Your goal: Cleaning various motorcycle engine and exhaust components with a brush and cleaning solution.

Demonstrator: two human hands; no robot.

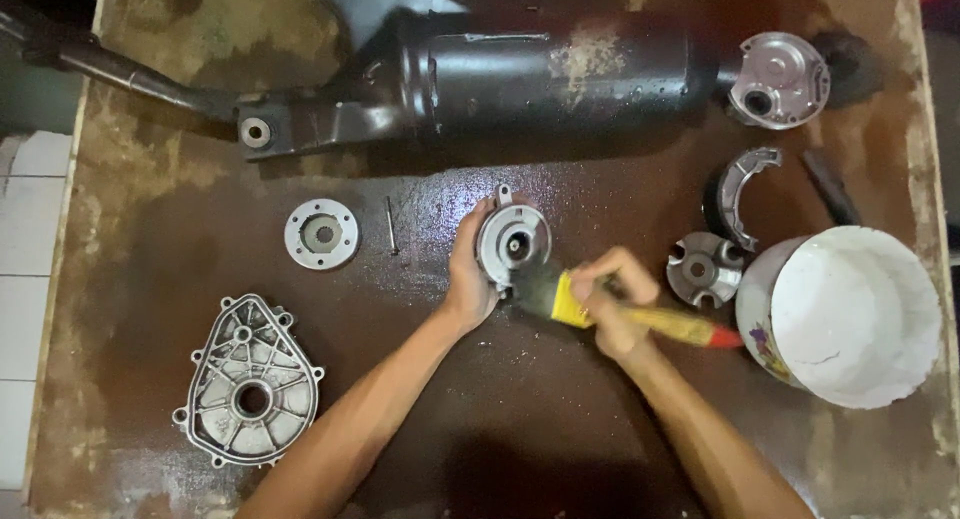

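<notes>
On my worn brown table [150, 149] lies a long black motor casing [520, 74] across the far edge. Near it sit 1 round flange [321, 234], 1 thin pin [391, 225] and 1 ribbed grey cover [248, 381]. To my right: 1 white bucket [850, 314], 1 small hub [703, 270], 1 curved shoe [742, 191], 1 end cap [779, 80].

Round metal housing [512, 241] at the middle of the table [150, 179], brush [610, 311] just right of it, bucket [850, 314] at far right, flat cover [250, 381] at front left, small disc [321, 233] left of the housing, long motor body [520, 74] behind.
</notes>
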